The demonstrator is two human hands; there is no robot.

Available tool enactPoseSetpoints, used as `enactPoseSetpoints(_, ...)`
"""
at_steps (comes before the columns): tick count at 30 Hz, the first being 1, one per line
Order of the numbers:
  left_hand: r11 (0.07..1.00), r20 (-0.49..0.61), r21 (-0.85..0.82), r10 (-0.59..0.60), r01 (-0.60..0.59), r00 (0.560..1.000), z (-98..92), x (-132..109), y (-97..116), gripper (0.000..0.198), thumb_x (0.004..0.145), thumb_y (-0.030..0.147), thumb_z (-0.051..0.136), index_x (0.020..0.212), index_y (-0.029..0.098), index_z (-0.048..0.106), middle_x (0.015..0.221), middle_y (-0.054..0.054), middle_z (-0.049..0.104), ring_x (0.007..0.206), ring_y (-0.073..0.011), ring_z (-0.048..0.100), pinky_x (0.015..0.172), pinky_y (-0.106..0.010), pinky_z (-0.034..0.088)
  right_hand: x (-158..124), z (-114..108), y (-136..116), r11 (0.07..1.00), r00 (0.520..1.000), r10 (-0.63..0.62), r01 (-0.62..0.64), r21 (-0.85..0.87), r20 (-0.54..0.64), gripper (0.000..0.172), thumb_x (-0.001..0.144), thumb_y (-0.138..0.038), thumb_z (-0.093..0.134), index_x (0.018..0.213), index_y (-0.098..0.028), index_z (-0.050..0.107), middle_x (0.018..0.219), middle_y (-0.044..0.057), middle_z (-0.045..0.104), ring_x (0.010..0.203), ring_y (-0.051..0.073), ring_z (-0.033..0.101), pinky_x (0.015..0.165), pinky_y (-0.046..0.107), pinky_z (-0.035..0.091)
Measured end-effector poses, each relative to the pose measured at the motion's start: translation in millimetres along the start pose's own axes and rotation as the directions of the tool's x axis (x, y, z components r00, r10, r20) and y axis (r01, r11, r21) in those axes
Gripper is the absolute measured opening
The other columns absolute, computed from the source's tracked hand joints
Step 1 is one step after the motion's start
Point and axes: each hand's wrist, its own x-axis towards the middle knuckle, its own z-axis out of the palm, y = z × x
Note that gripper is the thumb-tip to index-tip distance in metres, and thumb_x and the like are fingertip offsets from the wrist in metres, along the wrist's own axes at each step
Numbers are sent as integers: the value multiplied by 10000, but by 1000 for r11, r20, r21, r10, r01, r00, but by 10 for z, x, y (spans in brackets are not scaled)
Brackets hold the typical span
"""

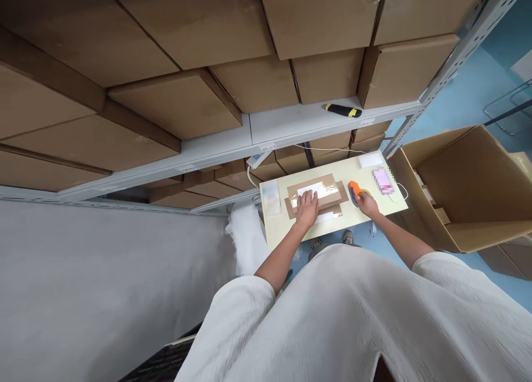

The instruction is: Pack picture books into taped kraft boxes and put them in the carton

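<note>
My left hand (307, 208) lies with its fingers stretched out on a small brown cardboard box (326, 180). The box has a white label (311, 189) and shiny clear tape on its top. More flat brown cardboard (344, 191) shows under the box, with another white label (328, 216) at the near side. To the right of the box, my right hand (368, 205) is closed round an orange tape dispenser (354, 190), held apart from the box. Both hands are over a pale yellow table (276, 227).
A pixelated pink item (383, 181) and a white block (371, 159) sit at the table's right end; a clear packet (271, 198) lies left. A large open carton (477, 177) stands right. Boxes fill the shelf (216, 152), where a yellow-black utility knife (343, 110) lies.
</note>
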Motion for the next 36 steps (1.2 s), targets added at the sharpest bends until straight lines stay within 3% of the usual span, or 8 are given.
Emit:
enactPoseSetpoints(7, 1000, -2, 5, -30, 30, 1000, -3, 13, 40, 565, 1104, 286, 480, 1657, 179, 522, 1747, -215, 470, 1656, -388, 385, 1382, -601, 263, 33, 92, -69, 980, 989, 63, -37, -193, 132, 333, 1041, -378, 618, 1314, -191, 655, 1194, 181, 767, 1079, 343, 730, 893, 422, 546)
enactPoseSetpoints(14, 998, -24, -52, -46, 45, 999, 5, 13, 29, 564, 1086, 279, 534, 1645, 209, 540, 1746, -194, 480, 1654, -380, 390, 1377, -591, 271, 86, 66, -99, 984, 984, 123, -105, -142, 131, 374, 1014, -362, 603, 1344, -193, 658, 1223, 222, 739, 1100, 386, 730, 874, 472, 550)
enactPoseSetpoints(19, 999, -34, -41, -21, 20, 999, 8, 30, 8, 560, 1087, 286, 506, 1637, 193, 550, 1725, -200, 506, 1634, -384, 411, 1361, -602, 291, 157, -226, -33, 994, 997, 79, -78, -73, 11, 336, 995, -394, 564, 1215, -196, 724, 1061, 183, 767, 1059, 393, 721, 948, 521, 528)
enactPoseSetpoints(22, 999, -49, -35, -12, 10, 999, 15, 35, -2, 566, 1083, 289, 503, 1635, 176, 554, 1718, -210, 511, 1620, -390, 425, 1350, -608, 307, 241, -532, -83, 995, 999, 30, -29, 92, -20, 366, 989, -420, 534, 1210, -202, 729, 1070, 154, 787, 1072, 379, 712, 988, 530, 517)
enactPoseSetpoints(24, 999, -61, -34, -9, 7, 998, 27, 35, -8, 567, 1080, 291, 510, 1633, 178, 559, 1715, -209, 516, 1616, -390, 430, 1348, -609, 310, 295, -741, -214, 959, 996, -78, 84, 272, -33, 387, 978, -462, 547, 1207, -207, 727, 1115, 137, 793, 1080, 353, 703, 988, 492, 525)
enactPoseSetpoints(28, 999, -73, -34, -1, -2, 997, 48, 32, -11, 564, 1087, 301, 502, 1635, 180, 562, 1720, -205, 514, 1624, -380, 427, 1352, -597, 309, 364, -992, -702, 763, 949, -308, 290, 577, -69, 443, 936, -569, 620, 1174, -216, 740, 1157, 90, 793, 1110, 316, 669, 1040, 458, 520)
enactPoseSetpoints(32, 999, -82, -35, 3, -6, 997, 57, 31, -8, 580, 1089, 311, 496, 1652, 179, 546, 1726, -207, 508, 1630, -377, 422, 1352, -603, 308, 375, -895, -1240, 641, 897, -442, 300, 706, 20, 444, 885, -592, 694, 1119, -221, 757, 1111, 62, 788, 1111, 299, 657, 1061, 452, 508)
enactPoseSetpoints(36, 999, -77, -34, 6, -9, 997, 68, 29, -3, 590, 1091, 320, 499, 1662, 174, 532, 1733, -204, 502, 1632, -371, 420, 1357, -595, 299, 380, -666, -1518, 655, 885, -458, 272, 705, 84, 387, 852, -524, 693, 1083, -217, 739, 1042, 56, 762, 1059, 280, 658, 1040, 444, 517)
